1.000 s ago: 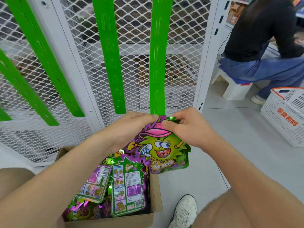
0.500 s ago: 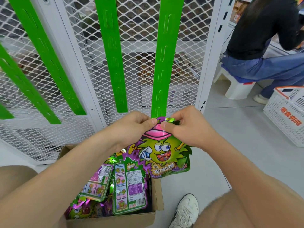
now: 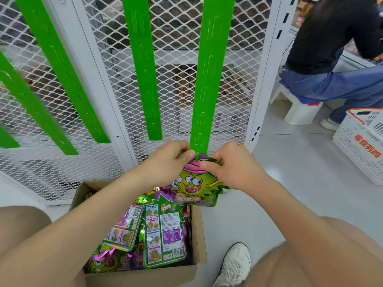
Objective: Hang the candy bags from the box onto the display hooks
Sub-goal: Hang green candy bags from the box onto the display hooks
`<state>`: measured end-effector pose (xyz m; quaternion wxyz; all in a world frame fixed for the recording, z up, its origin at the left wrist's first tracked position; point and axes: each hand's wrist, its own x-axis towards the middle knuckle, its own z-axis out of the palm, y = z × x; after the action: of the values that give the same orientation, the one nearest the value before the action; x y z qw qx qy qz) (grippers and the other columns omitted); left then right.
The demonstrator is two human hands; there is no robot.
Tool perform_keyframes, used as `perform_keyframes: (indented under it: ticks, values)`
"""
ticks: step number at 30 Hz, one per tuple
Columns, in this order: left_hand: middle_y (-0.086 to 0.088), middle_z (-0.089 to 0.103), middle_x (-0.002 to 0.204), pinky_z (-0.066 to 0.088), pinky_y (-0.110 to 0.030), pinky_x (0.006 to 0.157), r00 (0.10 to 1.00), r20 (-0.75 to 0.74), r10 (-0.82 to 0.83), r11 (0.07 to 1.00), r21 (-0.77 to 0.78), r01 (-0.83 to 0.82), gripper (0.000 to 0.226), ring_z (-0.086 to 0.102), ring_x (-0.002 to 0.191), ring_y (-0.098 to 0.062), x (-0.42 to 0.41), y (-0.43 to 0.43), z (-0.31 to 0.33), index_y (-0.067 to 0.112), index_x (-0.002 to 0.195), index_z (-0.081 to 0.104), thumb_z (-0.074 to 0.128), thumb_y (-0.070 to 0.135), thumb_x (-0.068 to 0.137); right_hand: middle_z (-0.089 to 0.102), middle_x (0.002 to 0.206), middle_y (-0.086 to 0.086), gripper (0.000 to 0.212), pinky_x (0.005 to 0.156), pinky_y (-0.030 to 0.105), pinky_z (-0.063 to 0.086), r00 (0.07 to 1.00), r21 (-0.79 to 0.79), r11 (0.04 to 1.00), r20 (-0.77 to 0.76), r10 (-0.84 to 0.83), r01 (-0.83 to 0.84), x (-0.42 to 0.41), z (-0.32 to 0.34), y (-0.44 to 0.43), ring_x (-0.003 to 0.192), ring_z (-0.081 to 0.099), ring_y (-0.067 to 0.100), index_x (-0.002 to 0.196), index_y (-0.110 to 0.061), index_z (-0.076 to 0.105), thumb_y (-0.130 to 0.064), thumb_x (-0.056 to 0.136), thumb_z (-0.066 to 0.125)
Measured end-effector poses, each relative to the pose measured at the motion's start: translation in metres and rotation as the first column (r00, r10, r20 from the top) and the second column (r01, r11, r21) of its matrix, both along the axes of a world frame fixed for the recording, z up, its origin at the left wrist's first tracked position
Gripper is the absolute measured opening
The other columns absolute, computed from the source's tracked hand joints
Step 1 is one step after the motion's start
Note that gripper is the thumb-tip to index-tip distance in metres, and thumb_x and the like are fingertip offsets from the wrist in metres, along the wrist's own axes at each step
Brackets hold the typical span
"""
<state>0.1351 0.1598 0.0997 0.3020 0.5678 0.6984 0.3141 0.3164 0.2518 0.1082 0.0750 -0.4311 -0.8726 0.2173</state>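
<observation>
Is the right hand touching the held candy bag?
Touching. The head view shows the right hand pinching the candy bag at its top, thumb on the front.

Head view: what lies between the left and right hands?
In the head view, the lower end of the green display strip and the top of the candy bag, which left hand and right hand pinch.

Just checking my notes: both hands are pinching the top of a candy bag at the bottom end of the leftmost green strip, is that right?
Not the leftmost. In the head view, the left hand and right hand pinch the top of the candy bag at the bottom end of the rightmost green strip.
</observation>
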Motion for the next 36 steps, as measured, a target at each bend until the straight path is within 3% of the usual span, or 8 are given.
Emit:
perform_keyframes:
  ticks: [3, 6, 10, 13, 17, 23, 29, 36]
  values:
    - [0.002, 0.053, 0.072, 0.04, -0.03, 0.061, 0.998, -0.038, -0.041, 0.997, 0.065, 0.044, 0.021, 0.046, 0.062, -0.008, -0.01, -0.003, -0.006, 0.018, 0.093, 0.061, 0.053, 0.025, 0.111, 0.065, 0.082, 0.002, 0.045, 0.065, 0.034, 0.046, 0.998, 0.086, 0.995, 0.013, -0.06, 0.059, 0.002, -0.003, -0.004, 0.08, 0.061, 0.024, 0.094, -0.019, 0.071, -0.062, 0.085, 0.077]
    - [0.003, 0.068, 0.11, 0.052, -0.032, 0.087, 0.992, -0.129, 0.011, 0.985, 0.172, 0.011, 0.013, 0.063, 0.098, -0.011, -0.016, -0.012, -0.017, 0.026, 0.12, 0.061, 0.058, 0.025, 0.108, 0.052, 0.113, -0.002, 0.043, 0.082, 0.029, 0.042, 0.984, 0.195, 0.977, -0.169, -0.055, 0.089, 0.003, 0.001, -0.018, 0.1, 0.052, 0.016, 0.114, -0.023, 0.057, -0.042, 0.085, 0.082]
    - [0.0, 0.05, 0.122, 0.042, -0.034, 0.102, 0.894, -0.092, 0.437, 0.844, 0.386, -0.373, 0.031, 0.05, 0.116, -0.019, -0.028, -0.03, -0.042, 0.015, 0.124, 0.054, 0.066, 0.007, 0.097, 0.062, 0.086, -0.009, 0.014, 0.074, 0.029, 0.049, 0.947, 0.149, 0.978, -0.263, 0.183, -0.148, -0.004, -0.002, -0.039, 0.076, 0.058, 0.003, 0.096, -0.025, 0.065, -0.022, 0.087, 0.075]
    - [-0.008, 0.063, 0.117, 0.048, -0.038, 0.091, 0.873, -0.147, 0.466, 0.884, 0.023, -0.467, 0.023, 0.058, 0.106, -0.026, -0.048, -0.045, -0.089, 0.012, 0.113, 0.062, 0.066, 0.004, 0.092, 0.072, 0.08, -0.009, 0.015, 0.071, 0.024, 0.051, 0.877, -0.106, 0.876, 0.052, 0.478, -0.471, -0.015, -0.018, -0.052, 0.068, 0.06, -0.003, 0.109, -0.024, 0.071, -0.028, 0.094, 0.072]
    - [-0.016, 0.065, 0.136, 0.052, -0.04, 0.096, 0.951, -0.234, 0.2, 0.843, -0.453, -0.289, 0.041, 0.063, 0.122, -0.034, -0.061, -0.067, -0.156, 0.004, 0.136, 0.062, 0.069, 0.015, 0.097, 0.056, 0.083, -0.007, 0.025, 0.076, 0.032, 0.046, 0.669, -0.244, 0.772, 0.391, 0.632, -0.586, -0.035, -0.051, -0.062, 0.085, 0.049, 0.02, 0.12, -0.017, 0.067, -0.033, 0.101, 0.063]
    - [-0.005, 0.067, 0.107, 0.052, -0.053, 0.095, 0.902, -0.43, 0.041, 0.841, -0.473, -0.263, 0.037, 0.063, 0.111, -0.036, -0.066, -0.076, -0.204, 0.015, 0.112, 0.062, 0.069, 0.047, 0.096, 0.04, 0.085, -0.002, 0.029, 0.068, 0.037, 0.048, 0.588, -0.304, 0.785, 0.531, 0.61, -0.539, -0.057, -0.077, -0.052, 0.08, 0.053, 0.025, 0.123, -0.011, 0.063, -0.032, 0.105, 0.056]
    - [0.0, 0.07, 0.13, 0.033, -0.054, 0.113, 0.898, -0.363, 0.247, 0.84, -0.383, -0.386, 0.068, 0.061, 0.127, -0.029, -0.059, -0.064, -0.199, 0.023, 0.139, 0.06, 0.082, 0.058, 0.084, 0.039, 0.082, 0.002, 0.019, 0.052, 0.031, 0.031, 0.561, -0.297, 0.793, 0.577, 0.593, -0.532, -0.065, -0.088, -0.041, 0.066, 0.044, 0.017, 0.088, -0.015, 0.049, -0.025, 0.103, 0.054]
    - [0.001, 0.075, 0.084, 0.046, -0.021, 0.058, 0.911, -0.009, 0.413, 0.866, -0.308, -0.395, 0.013, 0.071, 0.082, -0.022, -0.051, -0.055, -0.13, 0.022, 0.084, 0.075, 0.087, 0.027, 0.08, 0.062, 0.107, 0.011, 0.023, 0.081, 0.038, 0.055, 0.749, -0.258, 0.866, 0.434, 0.5, -0.428, -0.066, -0.092, -0.033, 0.096, 0.062, 0.029, 0.102, -0.012, 0.051, -0.032, 0.099, 0.062]
